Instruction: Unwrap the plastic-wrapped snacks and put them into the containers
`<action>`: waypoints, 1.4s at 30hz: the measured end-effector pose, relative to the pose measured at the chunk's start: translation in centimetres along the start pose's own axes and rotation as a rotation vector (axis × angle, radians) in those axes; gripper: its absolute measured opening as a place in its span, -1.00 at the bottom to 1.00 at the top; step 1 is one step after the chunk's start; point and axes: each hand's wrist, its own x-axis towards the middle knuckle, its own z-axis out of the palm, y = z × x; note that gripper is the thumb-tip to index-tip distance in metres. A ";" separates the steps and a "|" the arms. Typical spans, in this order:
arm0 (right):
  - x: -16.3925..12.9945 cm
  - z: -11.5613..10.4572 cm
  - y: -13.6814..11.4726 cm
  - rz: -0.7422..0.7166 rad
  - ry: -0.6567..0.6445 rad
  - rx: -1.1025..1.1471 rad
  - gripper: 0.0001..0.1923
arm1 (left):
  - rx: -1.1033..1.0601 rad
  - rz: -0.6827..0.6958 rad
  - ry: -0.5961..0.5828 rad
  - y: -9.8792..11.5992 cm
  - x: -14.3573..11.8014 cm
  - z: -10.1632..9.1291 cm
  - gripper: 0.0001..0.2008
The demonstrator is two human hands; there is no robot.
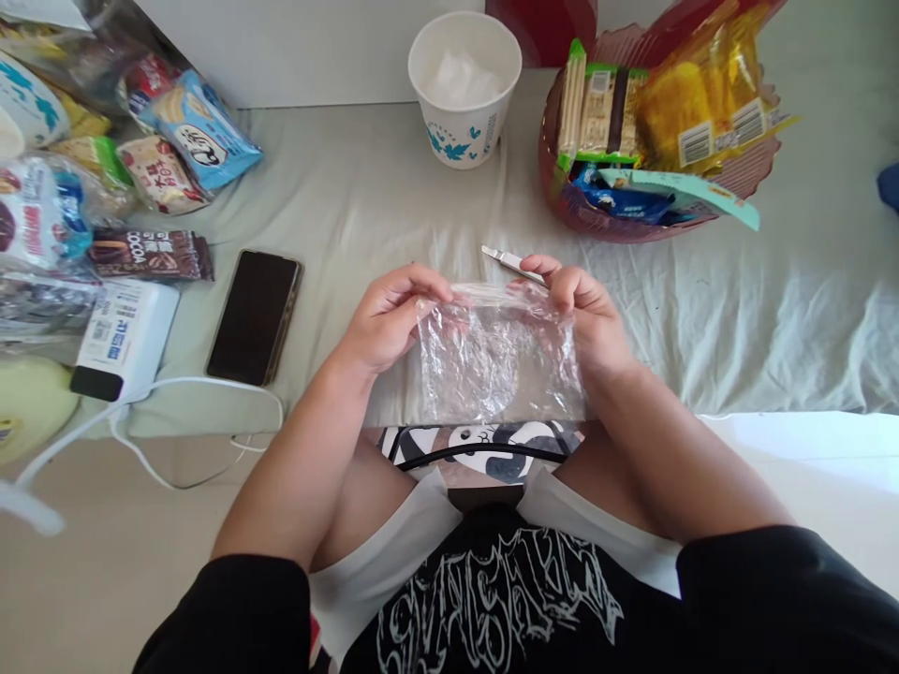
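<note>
A clear plastic bag [498, 360] is stretched between my two hands above the front edge of the cloth. My left hand [393, 314] pinches its upper left corner between thumb and fingers. At the upper right corner, my right hand [582, 314] grips the bag the same way. The bag looks crinkled and see-through, with a folded band along its top. Just behind my right fingers lies a slim silver tool like a craft knife [502, 257], partly hidden by that hand. I cannot make out anything inside the bag.
A white paper cup [464, 122] with pale, crumpled stuff inside stands at the back. Right of it, a pink ribbed basket [562, 211] holds snack packs. A black phone [254, 316], a white power bank [144, 323] with a white cable [203, 382] and several snack packets [203, 131] lie left.
</note>
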 end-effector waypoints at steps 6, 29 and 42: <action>0.4 -0.4 -0.6 0.112 -0.050 -0.009 -0.24 | 0.055 0.005 0.078 0.0 0.3 -0.3 -0.93; 0.2 0.7 -0.1 0.132 0.027 -0.138 -0.62 | -0.068 -0.213 0.007 -0.3 0.2 0.7 -0.52; -0.5 -0.2 -0.9 0.117 -0.043 -0.389 -0.57 | 0.108 -0.211 -0.042 -0.2 0.0 -0.1 -0.82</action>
